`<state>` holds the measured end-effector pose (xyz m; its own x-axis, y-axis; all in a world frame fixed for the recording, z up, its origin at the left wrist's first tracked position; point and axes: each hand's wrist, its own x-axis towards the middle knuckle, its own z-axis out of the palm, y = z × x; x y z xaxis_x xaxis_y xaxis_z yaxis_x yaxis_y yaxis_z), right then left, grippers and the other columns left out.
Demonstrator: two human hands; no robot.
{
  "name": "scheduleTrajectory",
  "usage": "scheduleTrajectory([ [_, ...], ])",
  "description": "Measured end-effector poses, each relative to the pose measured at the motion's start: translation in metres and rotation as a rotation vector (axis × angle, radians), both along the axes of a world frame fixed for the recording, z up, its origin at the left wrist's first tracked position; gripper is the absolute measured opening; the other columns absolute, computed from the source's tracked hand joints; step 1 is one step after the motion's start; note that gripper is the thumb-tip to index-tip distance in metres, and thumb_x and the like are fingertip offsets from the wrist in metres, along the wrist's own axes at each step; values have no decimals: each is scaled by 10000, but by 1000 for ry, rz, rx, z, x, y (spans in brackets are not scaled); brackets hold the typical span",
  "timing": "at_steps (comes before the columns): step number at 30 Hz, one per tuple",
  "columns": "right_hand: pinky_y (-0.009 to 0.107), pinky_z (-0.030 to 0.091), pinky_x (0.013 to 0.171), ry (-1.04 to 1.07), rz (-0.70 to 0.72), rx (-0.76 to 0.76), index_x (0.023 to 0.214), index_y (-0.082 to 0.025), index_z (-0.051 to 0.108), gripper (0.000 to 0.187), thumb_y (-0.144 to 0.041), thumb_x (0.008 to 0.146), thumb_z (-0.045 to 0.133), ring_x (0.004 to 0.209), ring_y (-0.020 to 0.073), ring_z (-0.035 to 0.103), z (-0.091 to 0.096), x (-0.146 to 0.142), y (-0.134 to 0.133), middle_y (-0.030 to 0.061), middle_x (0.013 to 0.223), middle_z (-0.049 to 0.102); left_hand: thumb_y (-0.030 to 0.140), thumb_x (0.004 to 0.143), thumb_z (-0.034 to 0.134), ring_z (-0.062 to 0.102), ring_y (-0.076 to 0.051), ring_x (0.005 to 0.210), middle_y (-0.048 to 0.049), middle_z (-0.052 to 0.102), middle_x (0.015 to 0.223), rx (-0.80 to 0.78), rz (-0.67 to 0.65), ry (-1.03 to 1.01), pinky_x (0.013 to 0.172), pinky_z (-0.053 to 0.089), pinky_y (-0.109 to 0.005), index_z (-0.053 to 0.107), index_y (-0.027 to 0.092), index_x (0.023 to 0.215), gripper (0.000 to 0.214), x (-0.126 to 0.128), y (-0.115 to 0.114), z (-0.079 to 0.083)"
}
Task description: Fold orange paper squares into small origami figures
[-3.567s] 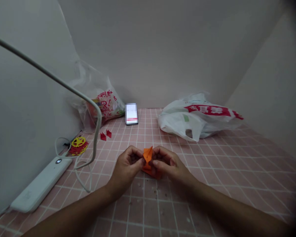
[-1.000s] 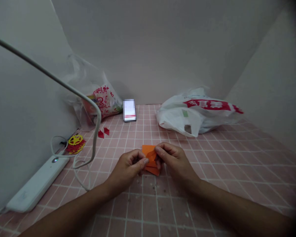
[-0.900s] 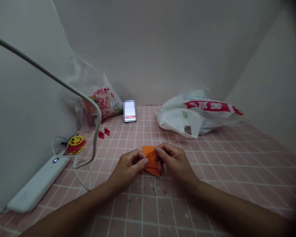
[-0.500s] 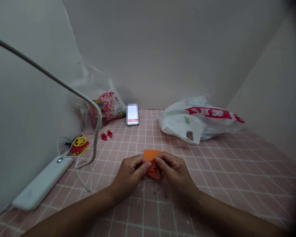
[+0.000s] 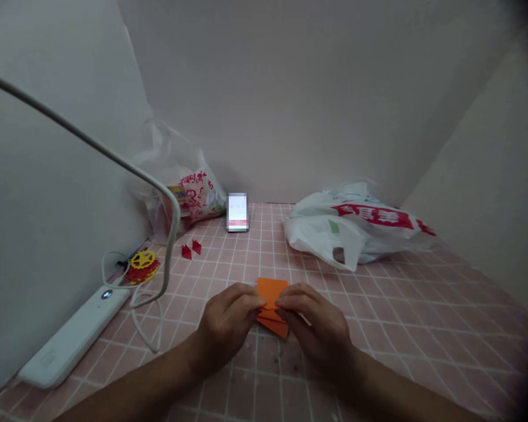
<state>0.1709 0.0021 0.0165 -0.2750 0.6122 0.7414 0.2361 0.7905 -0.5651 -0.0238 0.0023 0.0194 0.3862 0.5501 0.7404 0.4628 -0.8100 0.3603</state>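
Note:
A piece of folded orange paper (image 5: pixel 273 291) is held between my two hands, low in the middle of the view. My left hand (image 5: pixel 231 316) pinches its left edge with thumb and fingers. On the opposite edge, my right hand (image 5: pixel 319 319) grips it the same way. The upper part of the paper lies flat and square, while folded layers and a slanted flap show lower down, toward me. My fingertips hide both side edges.
Two small red folded pieces (image 5: pixel 191 249) lie left of centre. Beyond them are a clear plastic bag (image 5: pixel 171 176) and a phone (image 5: pixel 237 212). A white plastic bag (image 5: pixel 321 225) lies right. At left are yellow and red cut-outs (image 5: pixel 143 266), a white power bank (image 5: pixel 74 340) and a cable (image 5: pixel 101 149).
My thumbs have drawn apart from the paper's middle to its side edges. More of the folded layers and the lower flap now shows. The whole view has shifted slightly.

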Motion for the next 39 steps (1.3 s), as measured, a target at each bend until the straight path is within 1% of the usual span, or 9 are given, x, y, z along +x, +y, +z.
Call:
scheduleTrajectory([
  [6, 304, 549, 662, -97, -3, 155, 1175, -285, 578, 373, -44, 891, 555, 794, 199, 658, -5, 10, 2, 59, 919, 666, 77, 902, 552, 637, -164, 738, -73, 698, 877, 178, -29, 77, 651, 546, -282, 618, 191, 1066, 210, -10, -2, 8],
  [10, 301, 519, 677, -33, 6, 63, 1090, -261, 582, 302, -34, 904, 510, 782, 183, 636, -1, 12, 4, 50, 888, 648, 73, 906, 533, 635, -183, 759, -89, 705, 866, 263, -45, 142, 670, 553, -315, 629, 160, 1052, 195, -13, -1, 14],
  [12, 294, 484, 647, 22, 16, -124, 956, -228, 598, 172, -119, 957, 464, 716, 169, 600, 5, 11, 4, 34, 788, 610, 64, 905, 529, 633, -189, 776, -96, 702, 869, 294, -45, 161, 688, 558, -327, 630, 144, 1047, 191, -14, 0, 16],
  [15, 268, 429, 556, 118, 145, -522, 770, -193, 589, 331, -348, 1004, 414, 600, 143, 540, 12, 7, 2, 16, 680, 559, 52, 890, 551, 633, -199, 795, -110, 697, 884, 321, -51, 194, 703, 557, -335, 633, 119, 1043, 186, -16, 1, 18],
  [20, 213, 370, 449, 298, 318, -1109, 631, -170, 557, 392, -476, 864, 635, 432, 88, 469, 15, -4, 0, -23, 523, 541, 45, 877, 569, 627, -188, 746, -91, 691, 865, 247, -34, 165, 668, 528, -311, 631, 154, 1002, 178, -14, 3, 13],
  [30, 171, 240, 351, 613, 375, -1477, 562, -144, 543, 373, -394, 786, 706, 316, 40, 387, 0, -7, 10, -49, 425, 491, 228, 873, 671, 633, -183, 805, -105, 677, 930, -192, -96, 17, 733, 530, -285, 634, 150, 1070, 214, -4, 15, 0],
  [32, 178, 249, 345, 592, 351, -1500, 584, -148, 553, 395, -455, 796, 686, 315, 51, 391, -3, -8, 10, -45, 427, 491, 185, 916, 589, 635, -163, 737, -62, 687, 803, -322, -119, -23, 694, 500, -259, 683, 164, 924, 97, -2, 13, 0],
  [36, 192, 317, 389, 457, 249, -1306, 698, -168, 552, 443, -578, 860, 591, 376, 74, 452, -8, -7, 11, -33, 518, 542, 276, 902, 580, 541, -116, 558, 11, 578, 598, -982, -2, -361, 563, 438, -220, 630, 155, 717, 227, 6, 7, 0],
  [39, 200, 333, 446, 360, 244, -1161, 740, -181, 529, 374, -520, 867, 624, 453, 78, 462, -11, -6, 12, -37, 590, 547, 354, 848, 629, 520, -105, 541, 15, 573, 603, -1241, -49, -526, 566, 429, -222, 609, 147, 687, 264, 11, 6, -4],
])
